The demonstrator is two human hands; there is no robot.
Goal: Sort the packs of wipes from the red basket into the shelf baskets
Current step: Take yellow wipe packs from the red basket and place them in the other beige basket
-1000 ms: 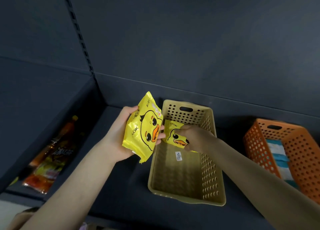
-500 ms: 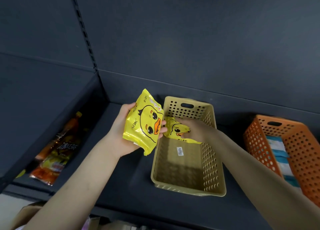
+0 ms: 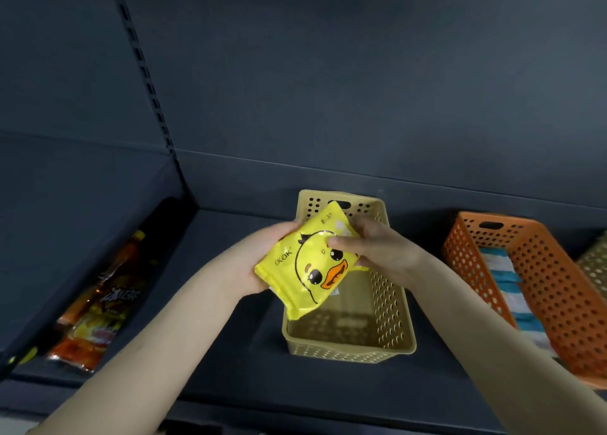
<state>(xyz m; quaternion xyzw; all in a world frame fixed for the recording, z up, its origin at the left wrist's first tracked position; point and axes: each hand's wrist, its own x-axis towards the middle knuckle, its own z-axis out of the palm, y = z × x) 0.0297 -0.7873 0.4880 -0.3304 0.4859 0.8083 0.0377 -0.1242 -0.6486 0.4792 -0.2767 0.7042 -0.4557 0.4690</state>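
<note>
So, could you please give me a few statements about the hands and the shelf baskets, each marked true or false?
1. The left hand and the right hand both hold the yellow duck pack. True.
2. The yellow duck pack lies on the floor of the tan basket. False: the hands hold it in the air over the basket.
3. The orange basket stands to the right of the tan basket. True.
4. The orange basket is empty. False: it holds blue-and-white striped packs.
</note>
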